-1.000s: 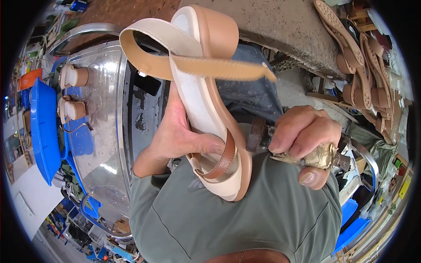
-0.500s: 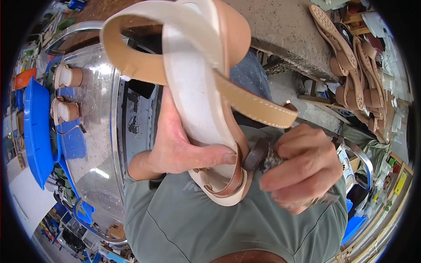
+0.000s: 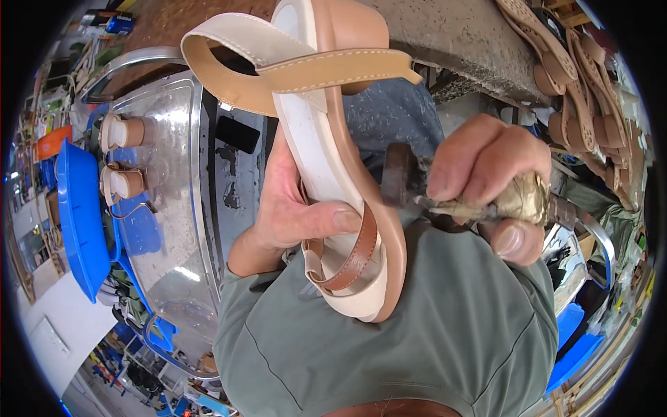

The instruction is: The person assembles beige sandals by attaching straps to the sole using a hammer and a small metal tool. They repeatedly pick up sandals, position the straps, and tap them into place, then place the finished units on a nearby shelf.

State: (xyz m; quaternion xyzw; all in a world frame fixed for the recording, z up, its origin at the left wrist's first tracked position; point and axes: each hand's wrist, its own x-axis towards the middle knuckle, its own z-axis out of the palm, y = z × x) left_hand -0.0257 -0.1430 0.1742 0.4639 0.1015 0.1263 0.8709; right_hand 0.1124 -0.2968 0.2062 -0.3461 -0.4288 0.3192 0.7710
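My left hand [image 3: 295,215] is closed round a beige and tan heeled sandal [image 3: 316,149], its thumb on the white insole beside the brown toe strap [image 3: 356,256]. The sandal's toe points toward my chest and its block heel [image 3: 354,31] is at the far end. A long stitched ankle strap [image 3: 333,69] loops loosely across it. To the right, my right hand [image 3: 490,181] grips a hammer [image 3: 399,174] by its wrapped handle. The dark, slightly blurred head is next to the sole's right edge; whether they touch, I cannot tell.
On the left, two small tan sandals [image 3: 125,132] rest on a transparent-topped table [image 3: 167,229] beside a blue bin [image 3: 82,215]. A dark phone [image 3: 237,134] lies near my left arm. The worn workbench [image 3: 458,48] is ahead; several wedge soles [image 3: 587,90] stand at the right.
The sandal has turned, showing more of its right sole edge, and its ankle strap has swung upward. My right hand has risen and turned, with the hammer head now higher beside the sole.
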